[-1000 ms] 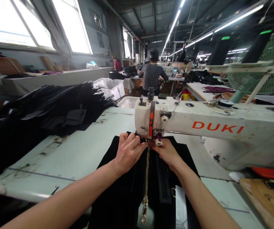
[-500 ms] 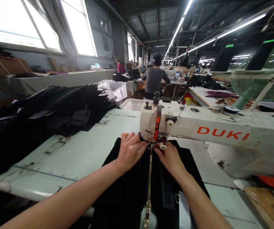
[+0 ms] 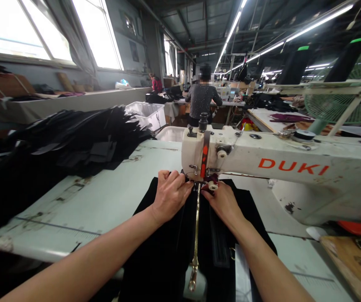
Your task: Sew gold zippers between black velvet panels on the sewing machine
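Black fabric (image 3: 158, 247) lies under the head of a white sewing machine (image 3: 240, 153). A gold-toothed zipper (image 3: 196, 226) runs down its middle from the presser foot, its metal slider (image 3: 193, 277) near the bottom of the view. Left of the needle, my left hand (image 3: 171, 196) is closed, thumb and fingers pinching the fabric next to the zipper. On the other side my right hand (image 3: 226, 203) is closed on the fabric too, its fingertips partly hidden by the machine's white knob (image 3: 212, 186). Exactly what lies between the fingertips is hidden.
A heap of black cut pieces (image 3: 73, 140) covers the left of the pale green table (image 3: 117, 197). White plastic bins (image 3: 170, 134) stand behind it. Thread cones (image 3: 296, 67) and a green fan (image 3: 328, 100) are at right. A person (image 3: 203, 98) sits ahead, facing away.
The whole scene sits slightly higher and further left in the view. Both hands stay beside the needle, with the left fingers a little more tightly curled.
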{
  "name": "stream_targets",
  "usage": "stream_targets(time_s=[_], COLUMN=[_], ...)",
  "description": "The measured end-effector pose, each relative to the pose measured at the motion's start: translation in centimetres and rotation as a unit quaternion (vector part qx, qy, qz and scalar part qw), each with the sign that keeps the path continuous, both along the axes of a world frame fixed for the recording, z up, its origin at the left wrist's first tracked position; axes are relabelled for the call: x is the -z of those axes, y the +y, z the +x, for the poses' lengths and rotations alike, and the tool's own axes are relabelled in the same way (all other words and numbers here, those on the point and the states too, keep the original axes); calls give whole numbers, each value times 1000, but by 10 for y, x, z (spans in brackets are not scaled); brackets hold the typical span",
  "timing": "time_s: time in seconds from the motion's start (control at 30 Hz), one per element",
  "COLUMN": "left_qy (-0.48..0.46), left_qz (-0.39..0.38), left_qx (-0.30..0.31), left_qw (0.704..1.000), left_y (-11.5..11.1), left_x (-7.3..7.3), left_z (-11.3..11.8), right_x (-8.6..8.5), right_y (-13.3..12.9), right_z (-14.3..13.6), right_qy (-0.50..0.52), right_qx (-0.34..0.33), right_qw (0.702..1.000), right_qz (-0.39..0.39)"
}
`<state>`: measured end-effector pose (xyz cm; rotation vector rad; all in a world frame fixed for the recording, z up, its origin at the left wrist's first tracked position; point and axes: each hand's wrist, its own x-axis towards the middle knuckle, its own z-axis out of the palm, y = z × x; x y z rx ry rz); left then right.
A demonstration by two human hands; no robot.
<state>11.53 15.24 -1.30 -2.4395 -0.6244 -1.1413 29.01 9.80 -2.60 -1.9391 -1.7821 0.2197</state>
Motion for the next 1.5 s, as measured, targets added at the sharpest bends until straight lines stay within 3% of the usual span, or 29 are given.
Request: stream_targets(time_s=[0.37, 0.63, 0.9, 1.03, 1.23, 1.5], left_qy=[11, 8, -11, -7, 5, -39], left_qz=[2, -25, -160, -228, -276, -294], left_qx=[-3, 6, 54, 81, 56, 14], left_qw=[1000, 1000, 986, 970, 959, 955], left_y=[-1, 0, 4, 6, 13, 3], left_x=[0, 3, 15, 18, 16, 3], left_z=[2, 0, -5, -20, -44, -8], right_x=[-3, -4, -1, 5, 9, 6], right_y=[0, 1, -5, -21, -39, -47], right_z=[-3, -1, 0, -2, -12, -24], right_qy=[-2, 62, 103, 110, 108, 96], right_qx=[10, 40, -39, -64, -78, -85], right_qw=[1000, 997, 994, 992, 991, 992], right_qz=[-6, -1, 4, 14, 20, 0])
